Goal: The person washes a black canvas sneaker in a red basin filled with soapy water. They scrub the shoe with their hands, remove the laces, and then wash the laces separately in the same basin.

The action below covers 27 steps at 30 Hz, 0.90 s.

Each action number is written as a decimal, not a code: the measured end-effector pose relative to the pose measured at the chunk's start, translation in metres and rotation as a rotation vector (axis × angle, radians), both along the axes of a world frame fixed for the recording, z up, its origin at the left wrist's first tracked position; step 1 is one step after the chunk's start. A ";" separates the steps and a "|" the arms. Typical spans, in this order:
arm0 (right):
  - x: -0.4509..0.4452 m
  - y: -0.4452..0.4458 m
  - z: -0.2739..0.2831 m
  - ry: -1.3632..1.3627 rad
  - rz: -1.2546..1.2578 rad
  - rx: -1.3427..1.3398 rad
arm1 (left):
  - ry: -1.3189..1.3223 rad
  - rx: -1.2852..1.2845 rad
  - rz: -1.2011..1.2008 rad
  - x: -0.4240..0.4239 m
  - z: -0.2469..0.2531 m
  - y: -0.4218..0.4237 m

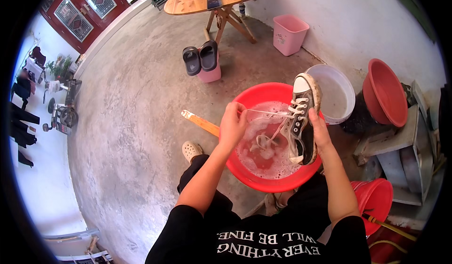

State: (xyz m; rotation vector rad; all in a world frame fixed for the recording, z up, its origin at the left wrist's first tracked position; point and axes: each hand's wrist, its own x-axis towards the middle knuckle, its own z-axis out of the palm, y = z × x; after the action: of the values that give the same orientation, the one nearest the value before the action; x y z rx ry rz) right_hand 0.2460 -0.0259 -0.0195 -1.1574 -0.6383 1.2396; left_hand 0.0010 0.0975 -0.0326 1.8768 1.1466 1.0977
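A black canvas sneaker (pixel 303 119) with a white toe cap and dirty rubber sole is held toe-up by my right hand (pixel 320 130), which grips it along the sole side. My left hand (pixel 235 123) pinches one end of the white shoelace (pixel 266 112) and holds it taut to the left of the shoe. The lace still runs through several eyelets. Another stretch of lace hangs down into sudsy water (pixel 261 161) in a red plastic basin (pixel 243 180) below. The shoe covers part of the basin's right side.
A wooden board (pixel 200 123) juts out left of the basin. Black slippers (pixel 200 60) rest on a pink bin. A whitish basin (pixel 348 103), a brownish-red basin (pixel 386 94) and a red bucket (pixel 379 197) stand at right. A wooden table (pixel 197 3) stands ahead.
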 end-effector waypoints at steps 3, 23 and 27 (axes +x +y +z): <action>0.008 -0.002 0.008 0.134 0.008 0.050 | -0.015 -0.105 0.053 -0.007 -0.013 0.013; -0.029 0.002 0.006 -0.384 0.109 0.074 | 0.042 0.120 -0.412 0.033 0.016 -0.056; -0.025 0.003 -0.009 -0.437 0.111 0.035 | 0.064 0.277 -0.350 0.032 0.018 -0.056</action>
State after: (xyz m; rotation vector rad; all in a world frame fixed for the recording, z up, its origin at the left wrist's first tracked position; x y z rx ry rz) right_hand 0.2210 -0.0230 -0.0281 -1.3913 -1.0566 1.0668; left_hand 0.0328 0.0415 -0.0146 2.2357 0.6845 1.0407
